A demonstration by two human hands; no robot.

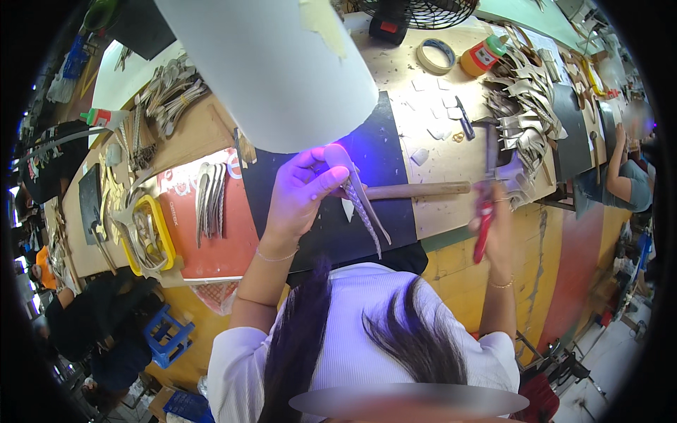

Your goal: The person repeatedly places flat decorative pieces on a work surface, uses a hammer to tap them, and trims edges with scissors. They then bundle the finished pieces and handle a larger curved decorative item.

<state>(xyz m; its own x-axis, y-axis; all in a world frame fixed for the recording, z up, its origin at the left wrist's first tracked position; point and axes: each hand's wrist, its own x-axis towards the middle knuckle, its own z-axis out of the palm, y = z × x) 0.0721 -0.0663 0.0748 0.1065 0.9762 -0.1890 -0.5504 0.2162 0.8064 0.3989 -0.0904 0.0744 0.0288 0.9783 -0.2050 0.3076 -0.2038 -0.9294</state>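
My left hand (300,187) pinches the bend of a pale strap (361,211) with a braided-looking edge. The strap's two ends hang down toward me, and blue-violet light falls on its top and on my fingertips. Over to the right, my right hand (497,222) is closed round a red-handled tool (484,225); motion blurs it, so its kind is unclear. Between my hands a wooden handle (419,190) lies across the black mat (388,151) and the table. Several similar pale straps (210,197) rest on a red sheet (204,257) to my left.
A large white lamp-like cylinder (282,70) hangs over the mat. Tape (436,56), a glue bottle (483,56), a black cutter (465,118) and a pile of straps (525,99) lie at the right. A yellow basket (163,233) stands left. Other people sit on both sides.
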